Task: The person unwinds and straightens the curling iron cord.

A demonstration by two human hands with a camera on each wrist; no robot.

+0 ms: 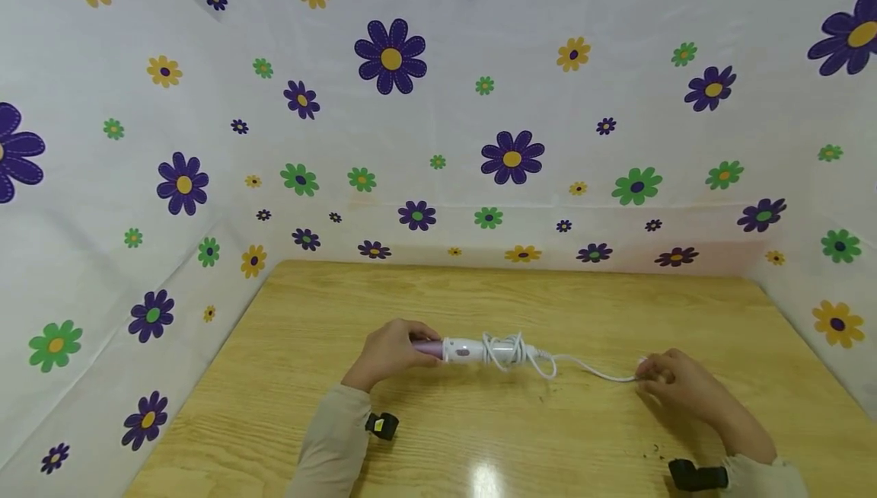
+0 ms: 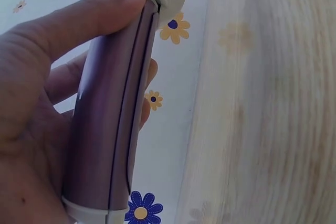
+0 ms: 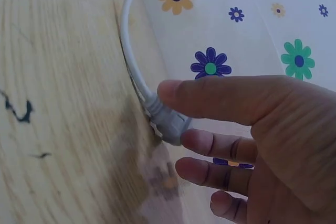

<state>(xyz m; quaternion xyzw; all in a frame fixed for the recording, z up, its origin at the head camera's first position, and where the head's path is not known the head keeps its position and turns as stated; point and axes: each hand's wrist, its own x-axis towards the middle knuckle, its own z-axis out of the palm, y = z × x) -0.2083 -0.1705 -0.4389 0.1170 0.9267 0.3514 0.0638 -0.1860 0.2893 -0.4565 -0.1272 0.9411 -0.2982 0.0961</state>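
Cord (image 3: 125,30) in coils around white handle (image 1: 474,351) — flowered sheet (image 1: 438,113) behind

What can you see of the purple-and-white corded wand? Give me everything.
The wand has a smooth purple barrel with long dark seams, and a white, plastic-looking handle bearing a greyish-purple button. Its white cord is looped around the handle, then runs to a pale plug. It points sideways across the wooden table; whether it touches the surface is unclear. The left hand grips the barrel; the right hand pinches the plug.
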